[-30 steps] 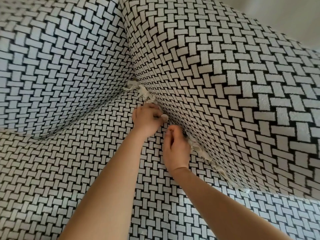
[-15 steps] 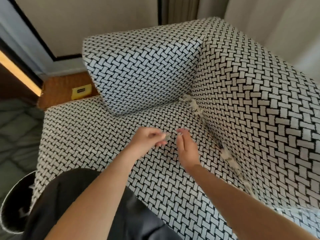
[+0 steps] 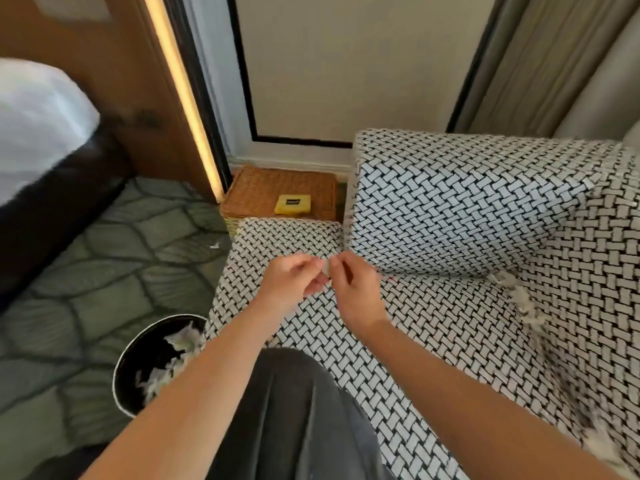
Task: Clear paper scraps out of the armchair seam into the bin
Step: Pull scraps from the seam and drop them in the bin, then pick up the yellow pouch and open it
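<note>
At centre frame, above the seat cushion (image 3: 433, 327), the left hand (image 3: 289, 282) and right hand (image 3: 353, 289) meet fingertip to fingertip, both pinched narrow on 1 small pale paper scrap (image 3: 325, 270) held between them. The scrap is blurred; its long axis appears roughly vertical in the frame, but its shape cannot be told for certain.

The bin (image 3: 156, 362) stands on the floor at lower left, beside the cushion's front corner, open mouth upward, with pale scraps already inside. From the held scrap it lies down and to the left; the left hand is the nearer of the 2.

Judgement: the coming move is a carry down-left and a release over the bin mouth.

More scraps (image 3: 523, 296) remain lodged in the seam at right of frame, the line running from upper left to lower right. The task is not finished.
</note>
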Demonstrator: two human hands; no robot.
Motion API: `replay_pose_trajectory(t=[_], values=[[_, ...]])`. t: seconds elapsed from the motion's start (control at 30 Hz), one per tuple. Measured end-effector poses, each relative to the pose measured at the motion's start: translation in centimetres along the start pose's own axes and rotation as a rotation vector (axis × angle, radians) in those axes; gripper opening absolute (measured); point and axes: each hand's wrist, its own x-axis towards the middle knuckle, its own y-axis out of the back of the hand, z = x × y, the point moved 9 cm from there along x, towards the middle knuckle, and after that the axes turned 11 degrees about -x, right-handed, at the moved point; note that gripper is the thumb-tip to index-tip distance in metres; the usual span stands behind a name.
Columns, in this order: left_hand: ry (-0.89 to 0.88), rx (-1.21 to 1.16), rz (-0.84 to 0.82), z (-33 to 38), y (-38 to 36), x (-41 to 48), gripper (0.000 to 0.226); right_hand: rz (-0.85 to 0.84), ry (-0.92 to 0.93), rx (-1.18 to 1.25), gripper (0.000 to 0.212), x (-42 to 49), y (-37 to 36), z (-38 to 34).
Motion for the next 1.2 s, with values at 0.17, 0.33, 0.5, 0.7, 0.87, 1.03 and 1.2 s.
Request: replay_pose_trajectory(t=[0.17,0.33,0.5,0.7,0.87,1.03,1.2], values=[[-0.004,-0.074,0.153,-0.7,5.6,3.3,0.014,-0.106,-0.341,0.294,0.028,4.2,-6.2,1.5],[0.045,-0.116,0.352,-3.9,11.4,7.2,0.021,-0.193,-0.741,0.822,0.020,7.7,-11.8,4.9],[0.045,0.026,0.343,-8.0,13.1,12.2,0.026,-0.131,-0.696,0.209,0.025,13.1,-13.6,9.5],[-0.348,0.356,0.501,-8.1,14.2,14.3,0.056,0.021,-0.201,-0.687,0.026,20.9,-15.6,10.6],[-0.407,0.438,0.520,-7.0,14.7,17.9,0.057,-0.110,-0.250,-0.722,0.028,26.9,-18.6,14.0],[-0.431,0.552,0.543,-6.1,14.8,20.7,0.050,-0.281,-0.427,-0.647,0.040,30.7,-21.3,19.1],[-0.432,0.571,0.569,-5.9,15.0,22.6,0.049,-0.339,-0.437,-0.680,0.041,32.7,-22.8,20.7]])
